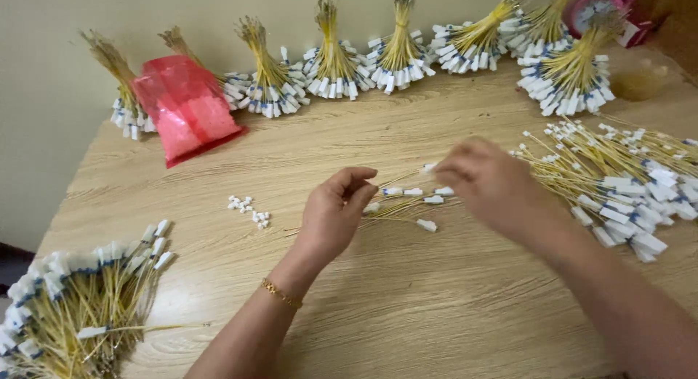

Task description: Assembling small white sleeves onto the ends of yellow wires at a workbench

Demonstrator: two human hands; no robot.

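So the person's got a small handful of yellow wires (407,201) with white end connectors lying mid-table, long axis roughly left-right with the plugs pointing right. The left hand (336,213) is curled with fingertips pinching the wires' left end, and the right hand (488,183) is blurry but looks pinched on one connector. Looks like the sorting or gathering step, pulling from the loose pile (625,183) on the right; next move probably needs the ends lined up evenly, like the tied bundles (334,63) along the wall.
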